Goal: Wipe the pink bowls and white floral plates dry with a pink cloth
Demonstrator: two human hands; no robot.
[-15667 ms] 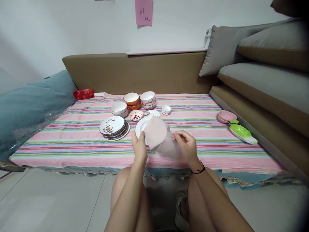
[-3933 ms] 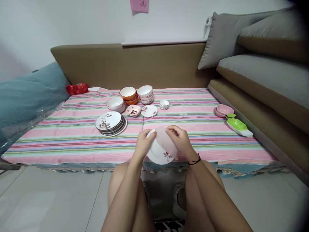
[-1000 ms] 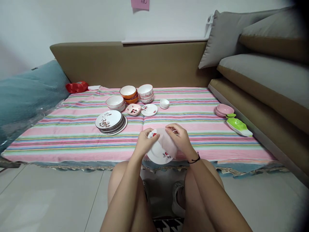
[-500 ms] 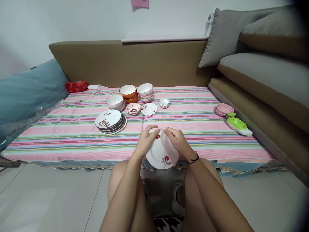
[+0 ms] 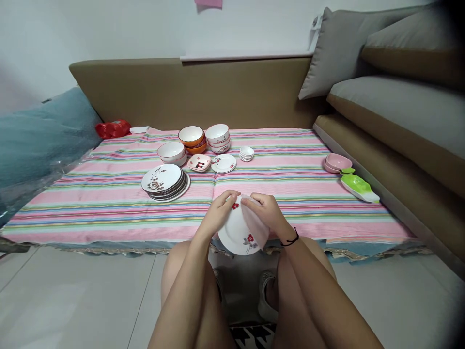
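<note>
Striped sheet's edge [image 5: 138, 239] runs behind; left grip [image 5: 218, 212] pinches a plate [image 5: 233, 231], right grip [image 5: 268, 211] cloth [image 5: 259, 230].

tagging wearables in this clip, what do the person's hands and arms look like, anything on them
The left hand and right hand are ungloved. No sleeves show on the left forearm or right forearm. A thin black bracelet, with a short loose end, circles the right wrist; nothing shows on the left.
</note>
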